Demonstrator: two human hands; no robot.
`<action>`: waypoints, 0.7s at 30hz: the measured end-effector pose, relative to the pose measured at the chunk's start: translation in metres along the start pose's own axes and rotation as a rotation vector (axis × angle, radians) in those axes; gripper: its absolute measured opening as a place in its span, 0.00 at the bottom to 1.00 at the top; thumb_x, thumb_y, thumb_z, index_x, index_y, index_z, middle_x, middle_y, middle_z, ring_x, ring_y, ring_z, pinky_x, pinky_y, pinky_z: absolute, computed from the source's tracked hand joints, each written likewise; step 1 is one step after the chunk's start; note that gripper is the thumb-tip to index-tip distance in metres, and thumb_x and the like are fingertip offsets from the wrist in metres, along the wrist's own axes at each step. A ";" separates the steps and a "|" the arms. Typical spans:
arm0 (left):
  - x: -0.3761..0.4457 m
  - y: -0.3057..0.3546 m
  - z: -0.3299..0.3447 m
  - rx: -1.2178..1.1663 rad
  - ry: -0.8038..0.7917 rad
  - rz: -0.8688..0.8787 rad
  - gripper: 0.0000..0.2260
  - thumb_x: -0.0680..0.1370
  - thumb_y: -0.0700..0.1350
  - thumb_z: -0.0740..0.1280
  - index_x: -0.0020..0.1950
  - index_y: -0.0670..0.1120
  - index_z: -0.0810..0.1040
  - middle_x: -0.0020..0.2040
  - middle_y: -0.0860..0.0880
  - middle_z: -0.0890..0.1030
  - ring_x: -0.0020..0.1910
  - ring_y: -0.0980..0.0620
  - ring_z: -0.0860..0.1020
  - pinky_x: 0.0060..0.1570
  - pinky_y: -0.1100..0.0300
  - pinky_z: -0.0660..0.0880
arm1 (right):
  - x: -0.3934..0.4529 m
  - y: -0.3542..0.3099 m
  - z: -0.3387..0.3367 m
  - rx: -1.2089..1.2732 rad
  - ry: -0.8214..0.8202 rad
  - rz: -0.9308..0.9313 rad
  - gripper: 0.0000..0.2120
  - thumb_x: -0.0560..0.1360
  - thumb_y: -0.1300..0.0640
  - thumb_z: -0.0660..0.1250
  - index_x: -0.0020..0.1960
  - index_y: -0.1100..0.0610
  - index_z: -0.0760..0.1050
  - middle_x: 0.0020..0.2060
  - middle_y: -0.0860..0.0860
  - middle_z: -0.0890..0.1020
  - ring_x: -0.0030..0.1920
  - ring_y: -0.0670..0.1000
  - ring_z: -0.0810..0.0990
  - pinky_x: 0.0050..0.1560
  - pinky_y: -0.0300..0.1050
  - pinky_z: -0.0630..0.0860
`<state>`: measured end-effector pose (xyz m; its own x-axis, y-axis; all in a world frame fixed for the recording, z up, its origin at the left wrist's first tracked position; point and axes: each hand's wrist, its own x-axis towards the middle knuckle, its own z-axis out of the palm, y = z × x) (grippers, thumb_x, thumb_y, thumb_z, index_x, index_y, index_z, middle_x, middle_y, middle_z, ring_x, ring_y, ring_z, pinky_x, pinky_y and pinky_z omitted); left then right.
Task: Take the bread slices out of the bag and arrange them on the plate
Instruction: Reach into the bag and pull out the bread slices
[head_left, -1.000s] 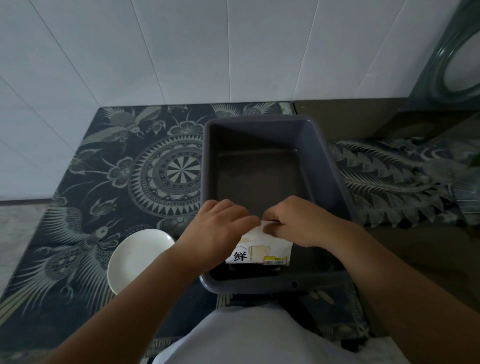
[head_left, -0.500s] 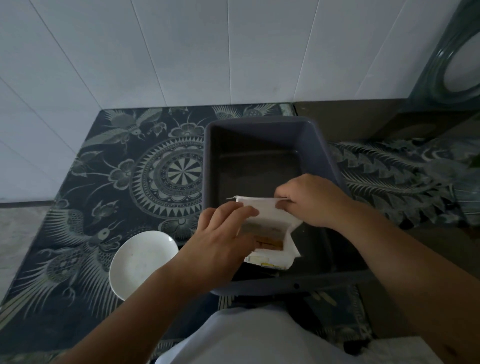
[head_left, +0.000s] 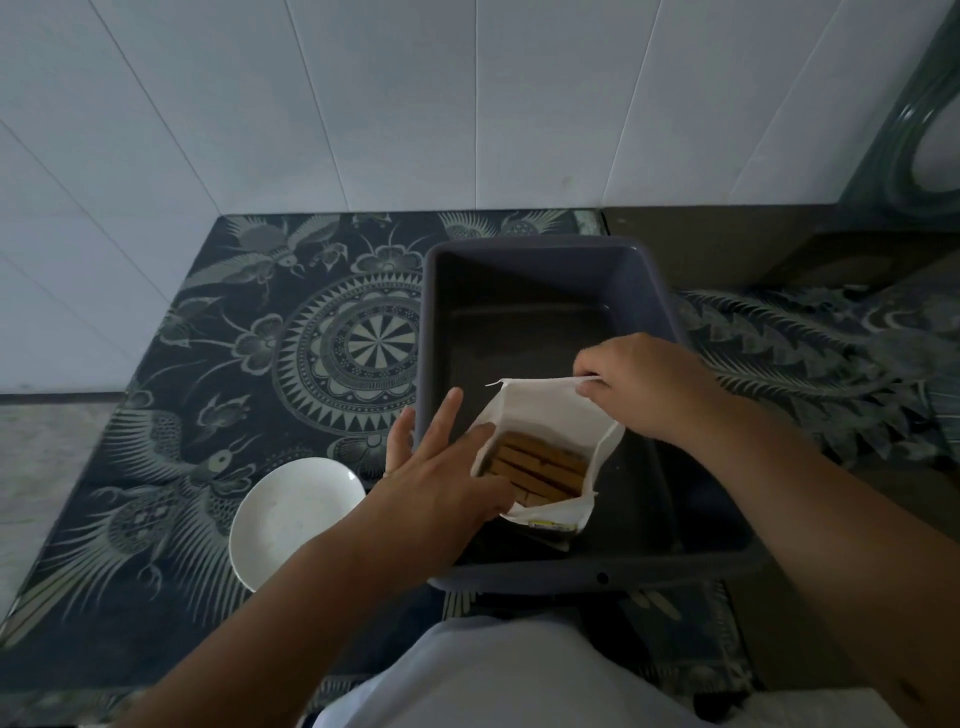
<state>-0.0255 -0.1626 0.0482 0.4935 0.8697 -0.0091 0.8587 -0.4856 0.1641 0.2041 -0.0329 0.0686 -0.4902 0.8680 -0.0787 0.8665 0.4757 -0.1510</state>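
Observation:
A white bread bag (head_left: 545, 410) stands open inside a grey plastic tub (head_left: 540, 249), near its front edge. Several brown bread slices (head_left: 540, 465) show edge-up in the bag's mouth. My right hand (head_left: 649, 387) pinches the bag's far right rim and holds it up. My left hand (head_left: 441, 478) has its fingers spread, with the fingertips reaching into the left side of the bag's opening; whether they touch a slice is hidden. A white round plate (head_left: 291, 514) lies bare on the patterned cloth, left of the tub.
The tub sits on a dark cloth with bird and mandala patterns (head_left: 249, 364), against a white tiled wall (head_left: 415, 104). A dark bare counter (head_left: 779, 249) runs to the right. My pale shirt (head_left: 519, 675) fills the bottom edge.
The bag went from pinched shut to pulled wide open, exposing the slices. My right hand moved up and right with the rim; my left hand let go and spread at the opening.

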 end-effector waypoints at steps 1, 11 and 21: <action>0.001 0.000 0.000 0.004 0.001 0.003 0.07 0.72 0.53 0.67 0.47 0.60 0.71 0.75 0.41 0.64 0.77 0.31 0.43 0.64 0.30 0.34 | -0.004 -0.003 0.000 -0.025 0.048 -0.027 0.14 0.75 0.52 0.69 0.60 0.47 0.76 0.52 0.48 0.82 0.48 0.48 0.78 0.40 0.41 0.71; 0.010 -0.005 0.004 -0.045 -0.052 -0.034 0.10 0.75 0.52 0.68 0.53 0.62 0.69 0.79 0.42 0.56 0.75 0.38 0.31 0.62 0.39 0.25 | -0.047 -0.044 -0.014 -0.237 -0.398 -0.470 0.13 0.81 0.52 0.58 0.48 0.51 0.80 0.44 0.48 0.84 0.46 0.50 0.83 0.50 0.49 0.81; 0.006 -0.004 -0.005 -0.005 -0.098 -0.100 0.09 0.75 0.48 0.70 0.51 0.61 0.77 0.77 0.49 0.62 0.78 0.40 0.38 0.63 0.32 0.27 | -0.046 -0.038 -0.027 -0.253 -0.642 -0.294 0.20 0.82 0.40 0.52 0.47 0.49 0.78 0.38 0.45 0.77 0.41 0.48 0.78 0.40 0.47 0.75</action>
<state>-0.0267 -0.1545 0.0525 0.4170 0.9008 -0.1216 0.9036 -0.3964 0.1623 0.1961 -0.0869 0.1041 -0.5960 0.4836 -0.6410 0.6487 0.7605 -0.0294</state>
